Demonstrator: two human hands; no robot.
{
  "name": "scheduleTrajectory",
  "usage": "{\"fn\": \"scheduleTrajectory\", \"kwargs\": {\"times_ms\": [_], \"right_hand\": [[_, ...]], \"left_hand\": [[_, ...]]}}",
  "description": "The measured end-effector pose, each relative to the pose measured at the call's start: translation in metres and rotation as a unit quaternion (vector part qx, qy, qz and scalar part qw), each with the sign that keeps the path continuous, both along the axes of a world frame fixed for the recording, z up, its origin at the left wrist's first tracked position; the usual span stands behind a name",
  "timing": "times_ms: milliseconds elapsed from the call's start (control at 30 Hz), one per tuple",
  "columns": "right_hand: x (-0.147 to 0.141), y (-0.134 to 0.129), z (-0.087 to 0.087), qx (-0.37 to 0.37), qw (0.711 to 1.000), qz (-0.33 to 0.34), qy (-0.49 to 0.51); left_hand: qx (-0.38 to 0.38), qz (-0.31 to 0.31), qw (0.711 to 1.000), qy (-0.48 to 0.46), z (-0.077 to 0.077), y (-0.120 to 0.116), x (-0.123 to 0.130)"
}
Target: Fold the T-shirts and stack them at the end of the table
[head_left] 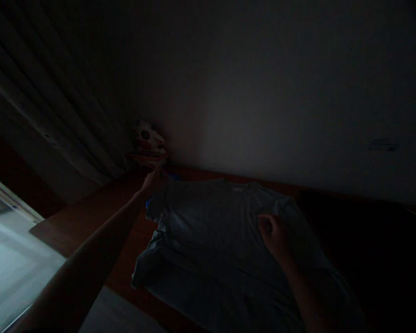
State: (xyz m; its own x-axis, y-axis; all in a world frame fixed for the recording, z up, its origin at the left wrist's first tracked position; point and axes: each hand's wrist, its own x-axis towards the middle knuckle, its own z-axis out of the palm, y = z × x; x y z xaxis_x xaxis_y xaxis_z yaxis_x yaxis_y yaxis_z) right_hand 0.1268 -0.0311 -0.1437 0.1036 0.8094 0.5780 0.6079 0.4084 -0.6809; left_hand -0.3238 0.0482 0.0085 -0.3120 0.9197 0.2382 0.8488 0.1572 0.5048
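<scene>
A grey-blue shirt [211, 222] lies spread over a reddish-brown wooden surface [86, 222], its neckline with a small pale label toward the wall. My left hand [153, 179] reaches to the shirt's far left corner, by the sleeve, with its fingers closed on the cloth there. Over the right part of the shirt is my right hand [272, 233], thumb and forefinger pinched together on a bit of the fabric. The picture is very dark, so fine details of both grips are faint.
A white and red toy-like object [148, 143] stands in the far left corner, near a curtain [55, 101]. Something blue [174, 176] shows beside my left hand. A black area [367, 249] lies on the right. A wall socket or switch [382, 145] is on the wall.
</scene>
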Motion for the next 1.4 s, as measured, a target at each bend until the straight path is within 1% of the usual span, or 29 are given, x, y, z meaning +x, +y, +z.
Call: {"fn": "scheduleTrajectory", "kwargs": {"times_ms": [67,100,133,167,200,233,267,300,333,367,433,467,533,567,633,767,833,900,967,1033,1100,1167,1267,1400], "right_hand": [[0.000,0.000,0.001,0.000,1.000,0.000,-0.001],[0.000,-0.001,0.001,-0.001,1.000,0.000,-0.001],[0.000,-0.001,0.001,-0.004,1.000,0.000,0.000],[0.000,-0.001,0.001,-0.007,1.000,0.000,0.000],[0.001,-0.001,0.001,-0.009,1.000,-0.001,0.000],[0.001,-0.001,0.001,-0.011,1.000,0.000,0.000],[0.001,-0.001,0.001,-0.012,1.000,0.003,0.000],[0.001,-0.001,0.001,-0.011,1.000,0.006,0.000],[0.001,0.000,0.001,-0.010,1.000,0.009,-0.001],[0.000,0.000,0.001,-0.008,1.000,0.011,-0.001],[-0.001,-0.001,0.001,-0.004,1.000,0.007,0.001],[-0.002,-0.001,0.002,-0.001,1.000,0.005,0.003],[-0.003,-0.001,0.003,0.003,1.000,0.003,0.006],[-0.004,-0.002,0.004,0.006,1.000,0.004,0.005],[-0.003,-0.002,0.004,0.008,1.000,0.006,0.001],[0.000,-0.002,0.001,0.005,1.000,0.005,-0.014],[0.000,-0.002,0.000,0.007,0.999,0.001,-0.031],[-0.004,-0.002,0.002,0.008,0.997,-0.003,-0.071],[-0.016,0.000,0.008,0.002,0.991,0.016,-0.132],[-0.033,0.004,0.017,-0.010,0.979,0.063,-0.193],[-0.054,0.010,0.028,-0.030,0.966,0.104,-0.236],[-0.073,0.018,0.037,-0.056,0.954,0.118,-0.268],[-0.094,0.030,0.045,-0.090,0.940,0.121,-0.308],[-0.108,0.042,0.048,-0.096,0.933,0.130,-0.321]], "left_hand": [[0.013,-0.043,0.999,-0.029,0.009,0.003,0.030],[0.017,-0.081,0.995,-0.060,0.012,0.003,0.046],[0.019,-0.135,0.985,-0.107,0.015,0.001,0.061],[0.022,-0.203,0.965,-0.164,0.017,-0.002,0.074],[0.022,-0.264,0.944,-0.199,0.018,-0.007,0.085],[0.019,-0.310,0.927,-0.209,0.018,-0.014,0.092],[0.011,-0.338,0.922,-0.187,0.016,-0.022,0.097],[-0.002,-0.349,0.928,-0.132,0.012,-0.032,0.099],[-0.017,-0.351,0.934,-0.062,0.007,-0.043,0.098],[-0.034,-0.355,0.934,0.009,0.000,-0.055,0.096],[-0.066,-0.374,0.917,0.122,-0.017,-0.079,0.088],[-0.083,-0.385,0.905,0.159,-0.025,-0.090,0.084],[-0.112,-0.397,0.889,0.199,-0.039,-0.108,0.079],[-0.121,-0.398,0.886,0.206,-0.044,-0.113,0.078],[-0.123,-0.399,0.884,0.210,-0.049,-0.119,0.080],[-0.119,-0.415,0.885,0.175,-0.044,-0.117,0.088],[-0.120,-0.401,0.896,0.148,-0.042,-0.116,0.089],[-0.113,-0.380,0.907,0.140,-0.045,-0.117,0.087],[-0.104,-0.373,0.909,0.154,-0.050,-0.121,0.084],[-0.109,-0.371,0.906,0.172,-0.058,-0.125,0.081],[-0.113,-0.356,0.910,0.182,-0.064,-0.130,0.079],[-0.114,-0.341,0.914,0.188,-0.068,-0.133,0.078],[-0.121,-0.332,0.915,0.195,-0.069,-0.137,0.079],[-0.132,-0.329,0.914,0.199,-0.063,-0.141,0.084]]}}
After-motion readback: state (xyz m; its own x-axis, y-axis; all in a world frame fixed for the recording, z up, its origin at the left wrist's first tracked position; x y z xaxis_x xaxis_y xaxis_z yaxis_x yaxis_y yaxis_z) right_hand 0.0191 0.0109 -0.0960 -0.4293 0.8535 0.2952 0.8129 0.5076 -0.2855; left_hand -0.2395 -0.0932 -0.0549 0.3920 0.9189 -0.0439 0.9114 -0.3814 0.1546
